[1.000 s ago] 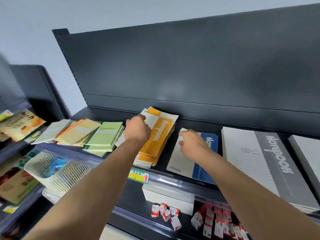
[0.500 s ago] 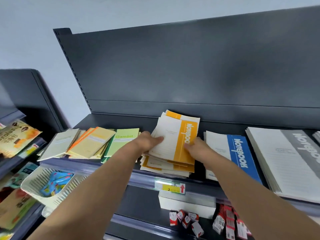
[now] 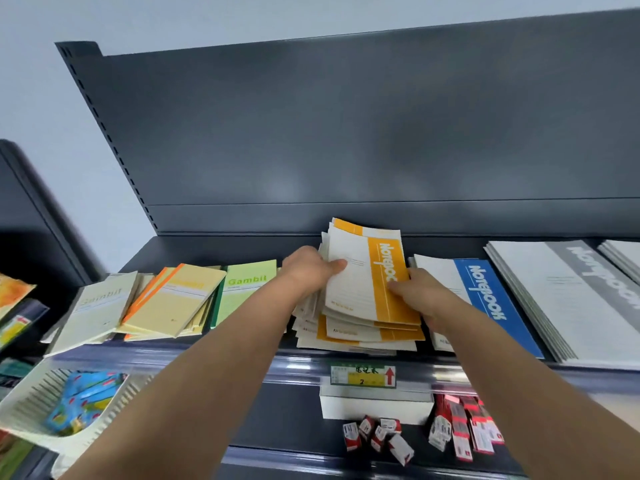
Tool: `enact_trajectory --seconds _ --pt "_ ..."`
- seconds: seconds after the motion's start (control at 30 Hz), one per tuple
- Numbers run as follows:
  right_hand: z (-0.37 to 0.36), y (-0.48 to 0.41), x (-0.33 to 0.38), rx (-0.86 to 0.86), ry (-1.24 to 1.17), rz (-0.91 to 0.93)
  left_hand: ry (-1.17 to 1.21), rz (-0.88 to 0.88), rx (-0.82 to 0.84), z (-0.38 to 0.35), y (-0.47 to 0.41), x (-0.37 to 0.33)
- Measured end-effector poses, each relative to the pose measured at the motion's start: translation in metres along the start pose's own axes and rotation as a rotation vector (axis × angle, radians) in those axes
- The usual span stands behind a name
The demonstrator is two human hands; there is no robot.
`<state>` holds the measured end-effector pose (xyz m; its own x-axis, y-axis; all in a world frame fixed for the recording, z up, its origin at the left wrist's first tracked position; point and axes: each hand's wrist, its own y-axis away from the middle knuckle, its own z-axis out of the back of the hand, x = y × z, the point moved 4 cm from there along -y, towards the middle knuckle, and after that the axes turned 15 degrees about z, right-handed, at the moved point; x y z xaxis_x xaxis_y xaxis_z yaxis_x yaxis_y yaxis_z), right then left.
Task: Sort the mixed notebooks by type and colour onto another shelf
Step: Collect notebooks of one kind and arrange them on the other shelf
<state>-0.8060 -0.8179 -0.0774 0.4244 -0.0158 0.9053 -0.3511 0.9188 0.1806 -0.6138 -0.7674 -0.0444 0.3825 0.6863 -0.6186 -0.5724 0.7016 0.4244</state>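
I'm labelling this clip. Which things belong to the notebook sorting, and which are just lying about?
Job: orange notebooks, held by left hand and right hand; blue notebook; grey notebooks; green notebook; yellow notebooks; cream notebook.
Lying about: basket; price tag; white box; red boxes.

Even, soft light is cast; a pale sheen is seen on the dark back panel (image 3: 287, 188). Straight lines are bent by wide-angle distortion, and the basket (image 3: 31, 400) at the left edge is blurred.
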Motion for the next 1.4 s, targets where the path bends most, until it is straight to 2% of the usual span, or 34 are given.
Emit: enact_trajectory --seconds 0.1,0.17,0.23,0.33,0.57,0.83,1.1,1.27,1.4 --pt "0.004 0.0 0.001 -0.032 -0.042 -0.037 0.151 -0.077 0.047 0.006 0.009 -0.016" --pt "0.008 0.001 0.001 -0.042 -0.094 -0.062 0.253 -0.073 0.147 0.007 0.017 -0.025" --pt "0.01 0.003 0.001 -0.044 -0.118 -0.076 0.283 -0.057 0.223 0.004 0.018 -0.028" --pt "0.011 0.005 0.0 -0.044 -0.13 -0.08 0.269 -0.047 0.241 0.0 0.016 -0.026" --pt "0.009 0.004 0.004 -0.055 -0.082 -0.051 0.083 0.031 0.165 -0.003 0.016 -0.001" --pt "0.004 0.004 0.01 -0.172 -0.231 -0.064 0.151 0.05 0.118 -0.01 0.019 0.004" --pt "0.004 0.008 0.026 -0.195 -0.275 0.077 0.129 -0.021 -0.096 -0.002 0.018 -0.006" --pt "0.006 0.004 0.035 -0.189 -0.419 0.079 0.5 -0.043 0.0 0.007 0.023 -0.018" --pt "0.026 0.008 0.039 -0.192 -0.471 0.096 0.642 -0.104 0.146 0.006 0.033 -0.036"
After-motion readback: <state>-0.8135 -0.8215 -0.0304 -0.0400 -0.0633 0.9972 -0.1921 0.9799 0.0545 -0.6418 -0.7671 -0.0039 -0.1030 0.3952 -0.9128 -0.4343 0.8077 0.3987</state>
